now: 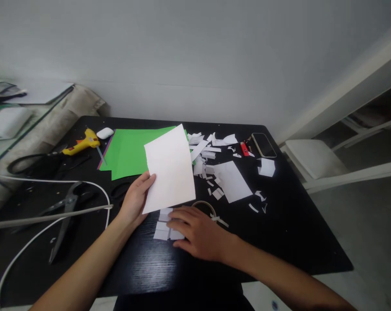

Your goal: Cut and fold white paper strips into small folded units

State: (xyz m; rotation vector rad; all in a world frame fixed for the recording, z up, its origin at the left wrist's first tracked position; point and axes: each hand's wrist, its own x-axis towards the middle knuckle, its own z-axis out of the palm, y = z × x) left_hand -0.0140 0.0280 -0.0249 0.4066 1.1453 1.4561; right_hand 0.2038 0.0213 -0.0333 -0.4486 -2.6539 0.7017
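My left hand (136,196) grips a sheet of white paper (171,170) by its left edge, thumb on top, and holds it tilted above the table. Just below that sheet, small white paper pieces (162,230) lie in rows on the black table (150,268). My right hand (195,233) rests over the right side of these pieces with its fingers bent and apart, the fingertips touching or just above them. Part of the pieces is hidden under the fingers. Behind the held sheet lie green sheets (130,151), partly covered by it.
Paper scraps (203,149) and another white sheet (233,181) spread to the right, near a red lighter (244,149) and a phone (263,145). At left are a yellow glue gun (85,141), large scissors (66,211) and white cables (98,185). A wall (189,65) borders the back.
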